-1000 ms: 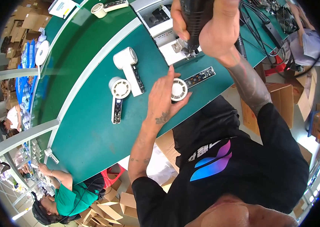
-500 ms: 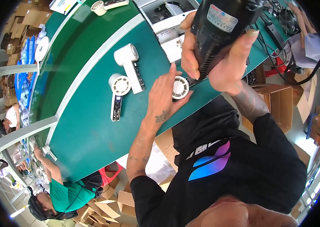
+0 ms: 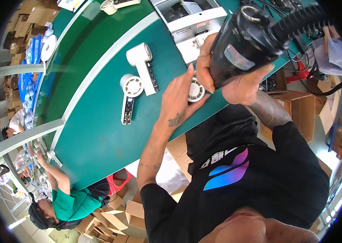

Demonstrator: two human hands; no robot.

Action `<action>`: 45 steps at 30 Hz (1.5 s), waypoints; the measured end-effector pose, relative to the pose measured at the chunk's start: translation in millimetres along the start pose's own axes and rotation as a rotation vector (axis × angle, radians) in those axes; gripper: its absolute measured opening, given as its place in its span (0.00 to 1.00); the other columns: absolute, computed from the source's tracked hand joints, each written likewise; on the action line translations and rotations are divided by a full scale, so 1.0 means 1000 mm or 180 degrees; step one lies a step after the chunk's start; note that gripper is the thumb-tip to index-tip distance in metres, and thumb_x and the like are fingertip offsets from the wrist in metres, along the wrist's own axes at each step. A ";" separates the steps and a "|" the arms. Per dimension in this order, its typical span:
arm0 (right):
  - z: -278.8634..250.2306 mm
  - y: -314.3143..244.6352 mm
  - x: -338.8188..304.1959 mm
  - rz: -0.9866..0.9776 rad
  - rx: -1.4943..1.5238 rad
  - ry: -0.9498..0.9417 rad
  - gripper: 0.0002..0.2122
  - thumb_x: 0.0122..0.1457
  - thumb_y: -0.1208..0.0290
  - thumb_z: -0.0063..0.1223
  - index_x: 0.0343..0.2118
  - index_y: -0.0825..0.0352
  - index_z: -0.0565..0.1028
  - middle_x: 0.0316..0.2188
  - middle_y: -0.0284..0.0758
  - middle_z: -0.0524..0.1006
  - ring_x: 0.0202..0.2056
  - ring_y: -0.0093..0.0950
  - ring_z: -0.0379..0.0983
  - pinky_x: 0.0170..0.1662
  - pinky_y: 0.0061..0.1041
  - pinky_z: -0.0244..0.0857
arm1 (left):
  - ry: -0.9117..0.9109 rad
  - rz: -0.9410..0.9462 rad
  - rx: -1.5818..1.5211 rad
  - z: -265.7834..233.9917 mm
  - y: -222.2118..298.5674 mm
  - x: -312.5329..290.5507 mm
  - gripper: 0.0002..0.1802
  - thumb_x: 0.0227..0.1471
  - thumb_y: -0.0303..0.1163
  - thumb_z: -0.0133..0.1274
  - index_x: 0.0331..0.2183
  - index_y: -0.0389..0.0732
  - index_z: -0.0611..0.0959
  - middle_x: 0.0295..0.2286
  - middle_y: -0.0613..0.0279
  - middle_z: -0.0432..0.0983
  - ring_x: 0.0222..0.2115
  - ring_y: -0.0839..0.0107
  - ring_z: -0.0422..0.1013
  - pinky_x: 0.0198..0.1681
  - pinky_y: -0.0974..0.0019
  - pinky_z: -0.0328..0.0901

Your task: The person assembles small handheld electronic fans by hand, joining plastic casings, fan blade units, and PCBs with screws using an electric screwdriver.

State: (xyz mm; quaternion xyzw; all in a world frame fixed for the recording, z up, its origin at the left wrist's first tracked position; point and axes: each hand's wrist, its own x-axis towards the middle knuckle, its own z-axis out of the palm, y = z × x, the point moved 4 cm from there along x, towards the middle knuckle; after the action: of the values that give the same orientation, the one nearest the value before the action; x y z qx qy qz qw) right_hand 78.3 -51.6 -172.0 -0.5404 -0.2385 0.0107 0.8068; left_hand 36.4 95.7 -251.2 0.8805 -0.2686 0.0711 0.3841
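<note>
White case [image 3: 203, 23] holds dark parts [image 3: 176, 12]; right fingers [image 3: 205, 73] grip driver [image 3: 240, 46].

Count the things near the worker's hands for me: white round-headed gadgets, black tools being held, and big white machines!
White round-headed gadgets: 3 (two loose, one at the left hand)
Black tool held: 1, in the right hand
Big white machine: 1
Total: 5
</note>
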 end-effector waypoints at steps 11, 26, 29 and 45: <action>-0.041 -0.063 -0.002 -0.0761 0.1511 0.0342 0.34 0.63 0.28 0.38 0.44 0.62 0.67 0.18 0.27 0.64 0.13 0.20 0.60 0.15 0.21 0.57 | -0.0256 0.0064 0.1736 -0.071 0.061 -0.018 0.27 0.42 0.38 0.74 0.44 0.40 0.81 0.38 0.56 0.75 0.36 0.56 0.75 0.38 0.58 0.71; -0.077 0.037 -0.063 0.0628 0.1633 0.1544 0.38 0.65 0.28 0.26 0.50 0.66 0.64 0.15 0.32 0.61 0.11 0.25 0.56 0.15 0.26 0.53 | -0.0891 -0.2890 0.2847 -0.273 -0.294 0.016 0.39 0.48 0.54 0.67 0.59 0.54 0.74 0.58 0.46 0.66 0.56 0.37 0.66 0.59 0.44 0.65; -0.085 0.051 -0.081 0.0812 0.1528 0.1564 0.39 0.65 0.27 0.24 0.50 0.67 0.64 0.14 0.32 0.61 0.10 0.26 0.55 0.15 0.26 0.54 | -0.0110 -0.0968 0.3800 -0.225 -0.248 0.094 0.42 0.55 0.50 0.62 0.63 0.37 0.69 0.65 0.47 0.60 0.62 0.38 0.60 0.66 0.47 0.56; -0.060 -0.026 -0.066 0.1961 0.2584 0.0956 0.33 0.70 0.36 0.29 0.57 0.68 0.62 0.17 0.32 0.65 0.12 0.23 0.61 0.17 0.25 0.60 | 0.0484 0.1019 0.3587 -0.186 -0.201 0.205 0.27 0.57 0.34 0.60 0.58 0.42 0.76 0.37 0.56 0.77 0.36 0.59 0.76 0.41 0.54 0.70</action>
State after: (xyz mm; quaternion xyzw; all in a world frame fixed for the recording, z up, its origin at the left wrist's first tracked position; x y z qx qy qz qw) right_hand 36.7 -132.6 -191.8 -0.2252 0.0729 0.2612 0.9358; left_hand 330.8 256.3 -182.5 0.8898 -0.2906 0.3229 -0.1401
